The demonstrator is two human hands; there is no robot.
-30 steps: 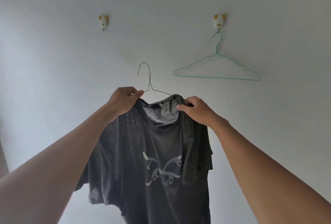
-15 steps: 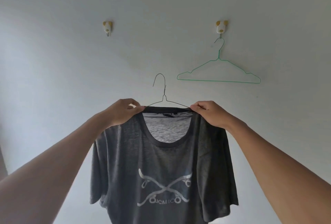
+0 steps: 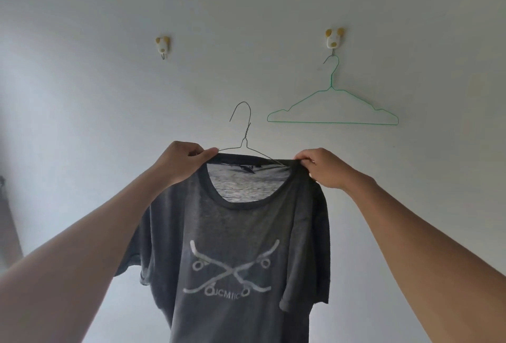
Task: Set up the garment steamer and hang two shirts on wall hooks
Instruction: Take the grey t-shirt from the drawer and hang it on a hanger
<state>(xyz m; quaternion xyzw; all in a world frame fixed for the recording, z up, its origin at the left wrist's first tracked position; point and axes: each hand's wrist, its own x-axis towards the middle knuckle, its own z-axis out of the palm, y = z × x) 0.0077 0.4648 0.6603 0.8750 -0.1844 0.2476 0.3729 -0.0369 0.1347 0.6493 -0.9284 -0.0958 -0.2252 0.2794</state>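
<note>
From my feed, both arms are stretched out and up toward the wall [image 3: 82, 101]. The dark grey t-shirt [image 3: 232, 233] is held up in the air between the two hands, front facing the camera, with a pale crossed-skateboards print on the chest. It hangs clear of the wall hooks, lower than both of them.

The left hand [image 3: 183, 160] pinches the left end of the neckline, thumb and fingers [image 3: 208, 152] pressed together on the fabric. The right hand [image 3: 324, 168] does the same at the right end, its fingers [image 3: 304, 157] curled over and nipping the collar edge. The neckline is pulled pretty much straight between them.

A thin grey wire hanger [image 3: 247, 130] sits inside the shirt. Its shoulders run under the collar and its hook pokes up above the neckline, touching nothing.

Up on the wall are two little white-and-yellow animal-shaped hooks. The left hook [image 3: 163, 45] has nothing on it. The right hook [image 3: 334, 40] carries a green wire hanger [image 3: 332, 122], bare, hanging just above and to the right of the right hand.
</note>
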